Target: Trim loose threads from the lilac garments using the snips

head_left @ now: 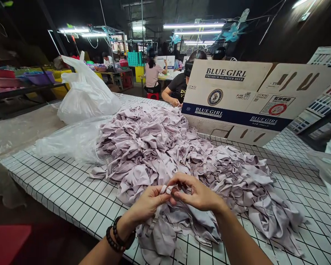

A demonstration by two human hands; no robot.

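Note:
My left hand (147,204), with dark bead bracelets (118,235) on the wrist, pinches a narrow pale strap (168,189) between thumb and fingers. From the right, my right hand (195,191) closes its fingertips on the same strap, close against the left fingers. Below the left hand hangs a lilac garment (161,235), which seems joined to the strap. Just beyond both hands rises a large heap of crumpled lilac garments (146,136), spreading to the right. The fingers partly cover the strap's end.
White-and-black grid cloth (71,195) covers the table. Clear plastic bags (82,92) stand at the back left. A BLUE GIRL carton (237,95) stands at the back right, partly hiding a person (179,86). Another person (153,75) sits farther back.

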